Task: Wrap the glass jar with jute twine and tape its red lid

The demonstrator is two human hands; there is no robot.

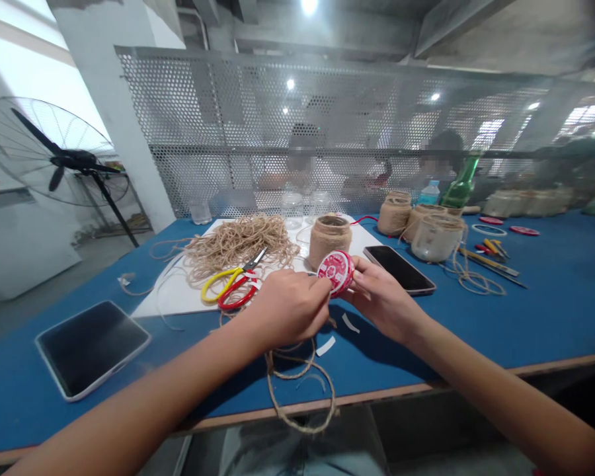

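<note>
Above the blue table, my right hand holds a red roll of tape with white print, its flat face turned toward me. My left hand is closed in a pinch at the roll's left edge; its fingertips are partly hidden. Right behind the roll stands a jar wrapped in twine. Scissors with one yellow and one red handle lie left of my hands, blades pointing away. Below my hands, a loop of twine hangs over the table's front edge, near small white paper strips.
A heap of twine lies on white paper. A tablet is at left, a phone at right. Farther right are a partly wrapped jar, a green bottle and tools. A perforated metal screen borders the back.
</note>
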